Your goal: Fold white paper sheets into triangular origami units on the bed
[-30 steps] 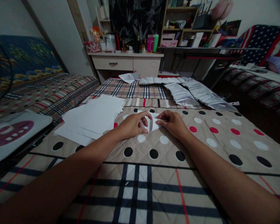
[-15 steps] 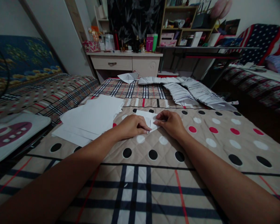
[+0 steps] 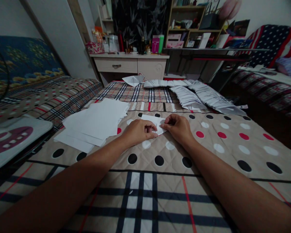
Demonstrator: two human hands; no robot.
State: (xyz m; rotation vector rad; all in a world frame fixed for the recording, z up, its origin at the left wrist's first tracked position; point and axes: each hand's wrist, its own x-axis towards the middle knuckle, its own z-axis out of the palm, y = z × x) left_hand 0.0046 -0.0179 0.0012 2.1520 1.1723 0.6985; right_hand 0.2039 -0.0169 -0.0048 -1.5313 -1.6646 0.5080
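A small folded piece of white paper (image 3: 149,119) lies on the patterned bedspread between my hands. My left hand (image 3: 142,131) pinches its near left edge, thumb stretched along the bottom and fingers curled. At the right side, my right hand (image 3: 177,126) grips the paper between thumb and bent forefinger. Part of the paper is hidden beneath the fingers. Left of my left hand is a spread stack of white paper sheets (image 3: 94,121).
Rows of folded white papers (image 3: 210,97) lie on the far right of the bedspread (image 3: 145,158). A single folded paper (image 3: 133,80) is at the far edge. Behind stands a white dresser (image 3: 128,64) with bottles; a white-and-purple object (image 3: 16,139) sits at left.
My left thumb has shifted slightly right along the paper's near edge and its fingers have moved a little. My right hand stays nearly in place on the paper.
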